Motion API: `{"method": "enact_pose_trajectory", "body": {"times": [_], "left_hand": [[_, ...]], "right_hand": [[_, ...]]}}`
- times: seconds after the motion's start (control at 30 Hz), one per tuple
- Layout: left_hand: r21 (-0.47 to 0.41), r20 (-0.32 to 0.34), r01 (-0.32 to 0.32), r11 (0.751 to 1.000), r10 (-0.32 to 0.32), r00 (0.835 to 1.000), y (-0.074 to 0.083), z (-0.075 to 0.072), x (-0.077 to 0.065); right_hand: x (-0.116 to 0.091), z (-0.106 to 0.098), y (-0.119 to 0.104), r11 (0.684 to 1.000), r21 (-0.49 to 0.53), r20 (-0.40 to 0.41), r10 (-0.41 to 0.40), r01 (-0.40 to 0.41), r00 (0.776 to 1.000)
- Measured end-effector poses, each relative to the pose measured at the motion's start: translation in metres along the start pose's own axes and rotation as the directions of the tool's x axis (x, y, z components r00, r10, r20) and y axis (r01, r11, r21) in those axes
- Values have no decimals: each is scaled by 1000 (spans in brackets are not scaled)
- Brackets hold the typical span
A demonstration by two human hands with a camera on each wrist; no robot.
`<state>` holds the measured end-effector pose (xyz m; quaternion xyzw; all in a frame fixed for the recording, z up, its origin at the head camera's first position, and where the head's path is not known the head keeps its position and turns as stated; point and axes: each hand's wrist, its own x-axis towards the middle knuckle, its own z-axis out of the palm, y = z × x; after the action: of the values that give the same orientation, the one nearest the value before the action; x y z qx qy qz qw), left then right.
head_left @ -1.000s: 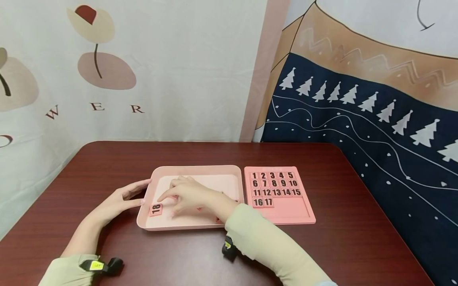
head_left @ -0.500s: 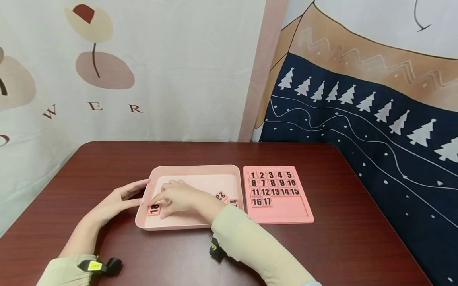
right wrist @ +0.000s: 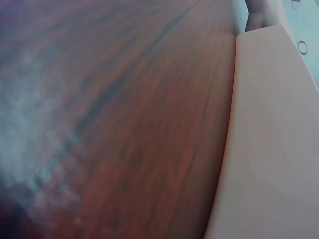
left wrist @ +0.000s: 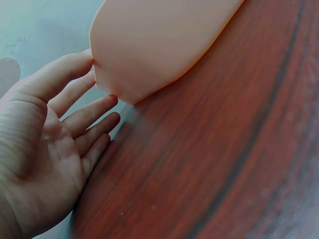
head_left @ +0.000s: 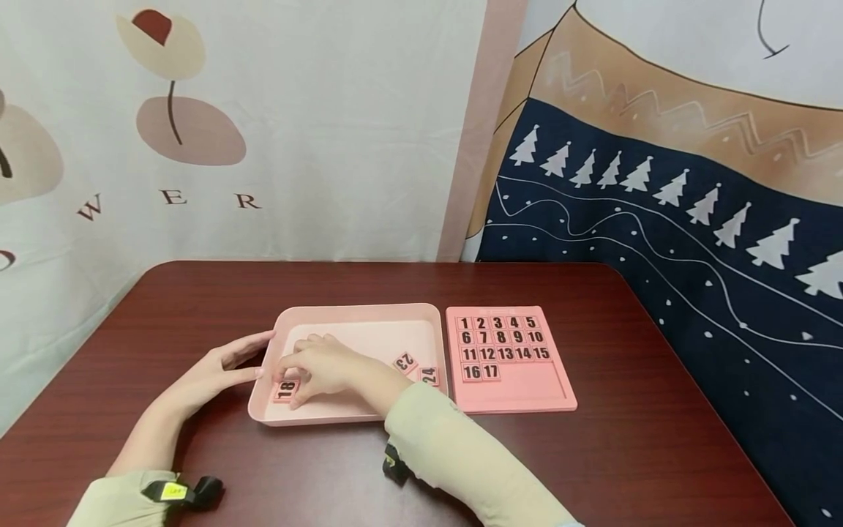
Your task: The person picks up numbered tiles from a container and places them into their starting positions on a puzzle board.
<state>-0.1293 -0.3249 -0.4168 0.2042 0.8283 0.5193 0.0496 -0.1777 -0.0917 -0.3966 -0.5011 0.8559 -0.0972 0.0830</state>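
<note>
A number tile marked 18 [head_left: 285, 391] lies sideways in the left front part of a pale pink tray [head_left: 362, 313]. My right hand [head_left: 327, 366] reaches over the tray's front wall and pinches this tile between thumb and fingers. Outside the left end of the tray, my left hand [head_left: 214, 375] touches the wall with extended fingertips, as the left wrist view also shows on the tray corner [left wrist: 149, 50]. Tiles 23 [head_left: 405, 362] and 24 [head_left: 429, 375] lie turned in the tray's right part. The right wrist view shows only the tray wall [right wrist: 269, 149] and table; the right hand's fingers are hidden there.
Right of the tray lies a pink number board [head_left: 527, 391] with tiles 1 to 17 in rows; its lower right part is bare. Both stand on a dark red-brown table [head_left: 316, 468]. Printed curtains [head_left: 342, 146] hang behind.
My right hand has moved left and forward to tile 18, uncovering tiles 23 and 24. Tile 18 has shifted slightly. The left hand stays at the tray.
</note>
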Motion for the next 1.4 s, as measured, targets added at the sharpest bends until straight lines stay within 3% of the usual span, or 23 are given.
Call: {"method": "enact_pose_trajectory", "body": {"times": [0.23, 0.5, 0.9, 1.4], "left_hand": [[-7, -6, 23, 1000, -23, 1000, -2, 0, 1], [-26, -6, 6, 1000, -7, 1000, -3, 1, 1], [-35, 2, 29, 999, -29, 1000, -4, 0, 1], [-24, 0, 57, 998, -57, 998, -3, -1, 1]], "right_hand": [[-2, 1, -3, 999, 16, 10, 41, -41, 999], [-5, 1, -4, 999, -11, 11, 44, -44, 999], [-28, -15, 5, 999, -14, -172, 29, -32, 985], [-80, -43, 16, 990, 67, -322, 138, -123, 937]]}}
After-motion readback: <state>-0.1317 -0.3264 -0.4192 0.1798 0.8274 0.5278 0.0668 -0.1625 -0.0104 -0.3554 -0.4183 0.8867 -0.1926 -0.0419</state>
